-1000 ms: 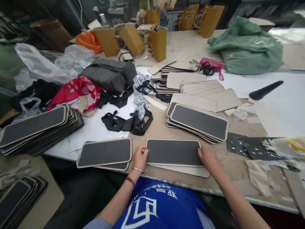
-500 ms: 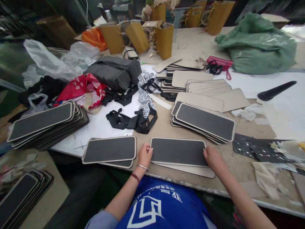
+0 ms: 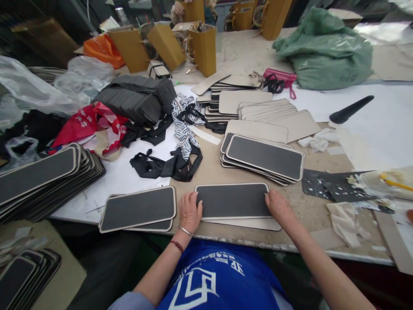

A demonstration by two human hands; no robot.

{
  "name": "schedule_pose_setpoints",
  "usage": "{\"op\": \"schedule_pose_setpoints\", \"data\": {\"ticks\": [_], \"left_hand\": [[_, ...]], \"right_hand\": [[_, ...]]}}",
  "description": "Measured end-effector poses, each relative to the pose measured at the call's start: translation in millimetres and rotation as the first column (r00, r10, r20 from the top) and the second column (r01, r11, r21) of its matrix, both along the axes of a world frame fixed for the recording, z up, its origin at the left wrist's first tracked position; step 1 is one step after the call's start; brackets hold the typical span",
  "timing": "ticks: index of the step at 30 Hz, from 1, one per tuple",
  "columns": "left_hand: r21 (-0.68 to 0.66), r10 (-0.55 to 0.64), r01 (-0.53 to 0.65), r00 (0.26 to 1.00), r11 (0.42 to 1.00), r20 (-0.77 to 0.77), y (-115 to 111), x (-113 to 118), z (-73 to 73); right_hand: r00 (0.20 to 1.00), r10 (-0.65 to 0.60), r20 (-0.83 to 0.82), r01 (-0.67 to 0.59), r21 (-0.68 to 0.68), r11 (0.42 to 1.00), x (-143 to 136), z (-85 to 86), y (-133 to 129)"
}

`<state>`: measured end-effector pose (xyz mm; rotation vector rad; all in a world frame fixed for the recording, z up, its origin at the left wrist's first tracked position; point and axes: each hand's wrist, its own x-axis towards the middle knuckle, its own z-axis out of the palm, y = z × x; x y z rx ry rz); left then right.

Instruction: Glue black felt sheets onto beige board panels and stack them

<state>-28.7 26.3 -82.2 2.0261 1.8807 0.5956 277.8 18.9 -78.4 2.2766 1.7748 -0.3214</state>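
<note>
A long round-cornered panel (image 3: 232,201), dark grey with a beige border, lies in front of me near the table edge. Under it, a plain beige panel (image 3: 250,224) sticks out along the near side. My left hand (image 3: 190,212) is closed at the dark panel's left end, thumb against its edge. At the right end, my right hand (image 3: 280,207) pinches the same panel, its fingertips partly hidden. To the left of my left hand rest two more bordered panels (image 3: 138,209), one overlapping the other.
Bordered panels are stacked behind on the right (image 3: 266,157) and far left (image 3: 38,172). Beige panels (image 3: 267,112) lie further back. Black straps (image 3: 166,165), a green sack (image 3: 325,56), a black tapered tool (image 3: 351,110) and a glue-spotted board (image 3: 335,185) surround the workspace. A person's hand (image 3: 177,12) shows across the table.
My view has shifted, so the tabletop things sit further left in it. My left hand's fingers have spread lower along the panel's end. My right hand stays at the other end.
</note>
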Motion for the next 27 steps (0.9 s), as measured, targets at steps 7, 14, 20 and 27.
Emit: {"op": "schedule_pose_setpoints", "data": {"ticks": [7, 14, 20, 27], "left_hand": [[-0.058, -0.358, 0.353, 0.928, 0.934, -0.107, -1.5, 7.4, -8.3], [-0.156, -0.445, 0.423, 0.882, 0.893, -0.156, -10.4, -1.5, -13.0], [-0.151, -0.454, 0.432, 0.877, 0.889, -0.159, -10.7, -1.0, -14.5], [-0.14, -0.452, 0.432, 0.877, 0.891, -0.163, -12.5, 0.2, -14.0]], "right_hand": [[1.0, -0.022, -0.02, 0.022, -0.015, 1.0, 0.1, 0.4, -0.1], [0.999, -0.02, -0.044, 0.02, -0.021, 1.0, -0.5, 3.0, 1.5], [0.999, -0.026, -0.03, 0.025, -0.027, 0.999, -0.9, 2.7, 1.8], [1.0, -0.016, 0.006, 0.016, -0.007, 1.0, -3.9, 5.5, -0.8]]}}
